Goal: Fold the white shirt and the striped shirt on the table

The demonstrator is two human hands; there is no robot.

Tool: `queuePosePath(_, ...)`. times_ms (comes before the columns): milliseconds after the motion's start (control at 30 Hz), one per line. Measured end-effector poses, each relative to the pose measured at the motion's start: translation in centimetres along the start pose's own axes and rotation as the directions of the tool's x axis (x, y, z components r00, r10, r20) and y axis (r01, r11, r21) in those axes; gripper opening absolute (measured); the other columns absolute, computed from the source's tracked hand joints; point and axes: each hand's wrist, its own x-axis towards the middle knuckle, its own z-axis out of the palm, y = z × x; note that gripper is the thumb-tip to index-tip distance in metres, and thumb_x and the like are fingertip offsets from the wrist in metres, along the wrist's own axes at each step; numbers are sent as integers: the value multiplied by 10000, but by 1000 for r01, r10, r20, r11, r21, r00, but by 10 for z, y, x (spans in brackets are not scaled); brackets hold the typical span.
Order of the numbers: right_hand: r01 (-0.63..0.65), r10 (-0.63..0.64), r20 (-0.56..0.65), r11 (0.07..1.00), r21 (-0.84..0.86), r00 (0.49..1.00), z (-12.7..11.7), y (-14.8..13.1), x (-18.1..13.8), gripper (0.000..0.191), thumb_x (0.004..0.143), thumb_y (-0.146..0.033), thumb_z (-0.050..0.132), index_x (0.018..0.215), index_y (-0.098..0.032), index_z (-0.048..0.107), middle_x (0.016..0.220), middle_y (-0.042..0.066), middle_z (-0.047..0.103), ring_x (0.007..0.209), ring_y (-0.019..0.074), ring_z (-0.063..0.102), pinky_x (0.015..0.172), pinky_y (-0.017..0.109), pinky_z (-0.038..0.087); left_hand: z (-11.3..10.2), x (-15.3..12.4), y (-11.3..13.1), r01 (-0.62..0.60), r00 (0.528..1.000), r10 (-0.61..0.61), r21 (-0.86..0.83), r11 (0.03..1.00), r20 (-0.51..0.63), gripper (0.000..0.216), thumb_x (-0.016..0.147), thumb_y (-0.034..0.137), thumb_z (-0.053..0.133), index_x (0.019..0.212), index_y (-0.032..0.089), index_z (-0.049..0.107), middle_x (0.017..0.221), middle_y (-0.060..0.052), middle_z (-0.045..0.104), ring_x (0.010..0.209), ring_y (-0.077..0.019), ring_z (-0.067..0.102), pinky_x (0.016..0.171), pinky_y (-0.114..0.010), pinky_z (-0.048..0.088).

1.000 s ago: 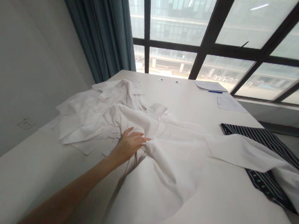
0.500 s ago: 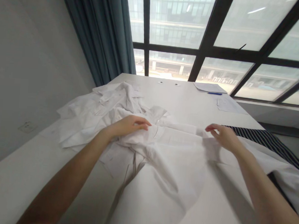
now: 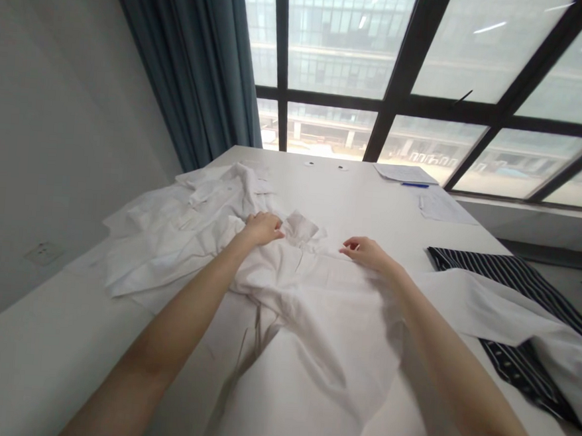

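A white garment (image 3: 324, 320) lies spread and wrinkled across the table in front of me, its near end hanging toward my body. My left hand (image 3: 265, 228) is on the cloth near its far edge, fingers curled into the fabric and thumb pointing right. Across from it, my right hand (image 3: 363, 251) pinches at the far edge of the same garment, thumb and fingertips close together. Between the hands, a small gathered piece of cloth (image 3: 303, 229) sticks up. The cloth under the left fingers is hidden.
More crumpled white cloth (image 3: 170, 229) is heaped at the left. On the right, black striped fabric (image 3: 472, 260) lies partly under a white cloth strip (image 3: 484, 301). Papers (image 3: 406, 173) and a blue pen (image 3: 415, 185) rest at the table's far right, before the window.
My right hand has moved left, to the garment's far edge. My left hand has shifted slightly farther away, its fingers now curled. The gathered piece between them stands up more.
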Motion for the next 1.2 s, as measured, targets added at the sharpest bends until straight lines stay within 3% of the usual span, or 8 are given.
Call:
queuePosePath(133, 23, -25, 23, 998, 58, 999, -4, 0, -3, 142, 770, -307, 642, 845, -202, 700, 804, 26, 721, 628, 133, 600, 591, 241, 447, -8, 0, -3, -51, 998, 53, -84, 995, 18, 185, 727, 353, 660, 846, 211, 653, 939, -65, 702, 967, -270, 616, 887, -385, 424)
queuePosePath(333, 59, -52, -57, 990, 126, 997, -12, 2, 1, 110, 774, -251, 608, 849, -191, 662, 855, 51, 718, 732, 167, 621, 702, 291, 477, -24, -1, 1, -175, 984, 173, -240, 955, -28, 229, 781, 327, 555, 958, 185, 581, 965, -55, 657, 902, -205, 608, 820, -296, 457)
queuePosePath(433, 101, -90, -66, 977, 188, 994, -15, 1, 1, 224, 820, -284, 575, 1015, -199, 647, 966, 68, 721, 822, 179, 645, 768, 313, 497, -30, -5, 7, -251, 968, 240, -335, 908, -75, 200, 767, 318, 535, 922, 192, 547, 948, -30, 629, 889, -192, 574, 848, -300, 444)
queuePosePath(600, 117, -88, -83, 864, 490, 993, -12, -6, 0, 532, 822, -393, 603, 1314, -236, 476, 1195, 116, 648, 1002, 215, 646, 817, 363, 522, -38, -16, 8, -339, 937, 328, -521, 783, -116, 185, 721, 351, 565, 805, 196, 509, 835, 8, 568, 824, -177, 541, 832, -293, 436)
queuePosePath(767, 209, -189, -94, 811, 546, 977, -5, -23, 1, 264, 792, -373, 596, 1009, -223, 583, 1136, 68, 647, 1025, 214, 606, 842, 346, 498, -42, -32, 8, -269, 943, 331, -615, 741, -14, 249, 702, 366, 636, 840, 191, 525, 812, 19, 577, 794, -170, 577, 761, -270, 459)
queuePosePath(900, 260, -267, -73, 780, 569, 961, -7, -37, -2, 175, 770, -357, 569, 866, -213, 548, 1192, 53, 629, 835, 168, 586, 702, 303, 486, -44, -44, 21, -137, 959, 259, -617, 775, 114, 489, 698, 397, 694, 1119, 198, 544, 913, -3, 670, 821, -200, 634, 709, -273, 489)
queuePosePath(1033, 299, -241, -179, 808, 507, 954, -18, -51, -10, 240, 728, -377, 627, 773, -220, 451, 1220, 56, 627, 642, 111, 464, 607, 279, 416, -45, -50, 42, -195, 967, 255, -606, 771, 13, 513, 722, 473, 710, 1145, 195, 626, 1074, -35, 700, 967, -243, 639, 848, -318, 489)
queuePosePath(1200, 355, -208, -332, 802, 480, 920, -30, -65, -16, 332, 732, -406, 658, 686, -230, 380, 932, 26, 680, 642, 128, 469, 623, 277, 389, -45, -51, 56, -250, 965, 238, -675, 694, -114, 432, 789, 523, 642, 987, 141, 677, 961, -21, 700, 915, -228, 617, 807, -294, 484)
